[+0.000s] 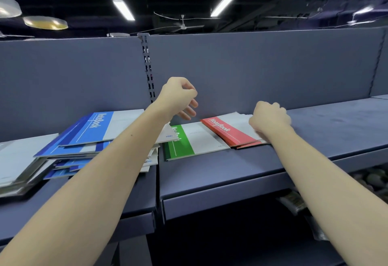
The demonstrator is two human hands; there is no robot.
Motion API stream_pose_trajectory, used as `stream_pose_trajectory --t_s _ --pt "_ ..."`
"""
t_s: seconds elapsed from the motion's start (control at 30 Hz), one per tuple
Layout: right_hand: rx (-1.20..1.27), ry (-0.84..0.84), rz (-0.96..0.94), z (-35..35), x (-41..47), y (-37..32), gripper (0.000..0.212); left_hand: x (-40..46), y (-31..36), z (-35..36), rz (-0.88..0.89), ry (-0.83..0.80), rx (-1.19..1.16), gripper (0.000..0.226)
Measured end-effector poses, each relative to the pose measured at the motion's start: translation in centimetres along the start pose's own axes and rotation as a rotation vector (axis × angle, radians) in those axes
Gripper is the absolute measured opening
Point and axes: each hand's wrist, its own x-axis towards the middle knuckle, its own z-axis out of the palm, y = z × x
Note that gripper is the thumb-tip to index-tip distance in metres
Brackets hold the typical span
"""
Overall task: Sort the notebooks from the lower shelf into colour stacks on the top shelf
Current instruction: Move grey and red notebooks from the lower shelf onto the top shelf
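On the top shelf (pixel 241 167), my right hand (pixel 269 118) pinches the red stack (pixel 226 132); I should square its edges. My left hand (pixel 178 97) hovers loosely curled, holding nothing.

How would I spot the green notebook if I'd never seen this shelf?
Look along the top shelf, to the right of the slotted upright post. The green notebook lies flat between the messy blue pile and the red notebooks under the right hand. It is the only one with a green stripe.
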Motion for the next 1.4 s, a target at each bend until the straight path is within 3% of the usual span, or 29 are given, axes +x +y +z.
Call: stream_pose_trajectory --t_s 0.17,0.33,0.6,0.77,1.13,1.4 --pt "-0.027 0.058 -0.138 0.7 0.2 -0.3 0.027 0.3 -0.6 0.4 0.062 0.021 0.176 0.018" --pt "-0.013 -0.081 -0.332 0.8 -0.8 -1.6 0.024 0.7 -1.7 1.0 0.158 -0.018 0.703 0.016" --pt "-0.157 -0.153 -0.394 -0.4 -2.8 -2.8 0.029 -0.3 -0.5 1.3 0.262 -0.125 0.99 0.02" --pt "-0.102 -0.208 -0.392 -1.4 -4.2 -2.7 0.035 -1.5 1.5 0.5 0.282 -0.26 0.965 0.009" --pt "0.004 0.113 -0.269 -3.5 -10.8 -1.0 0.027 -7.1 2.2 0.8 0.487 -0.433 0.848 0.021" --pt "-0.023 0.295 -0.094 -3.8 -20.2 1.6 0.027 -15.0 2.2 0.5 0.69 -0.594 0.601 0.021"
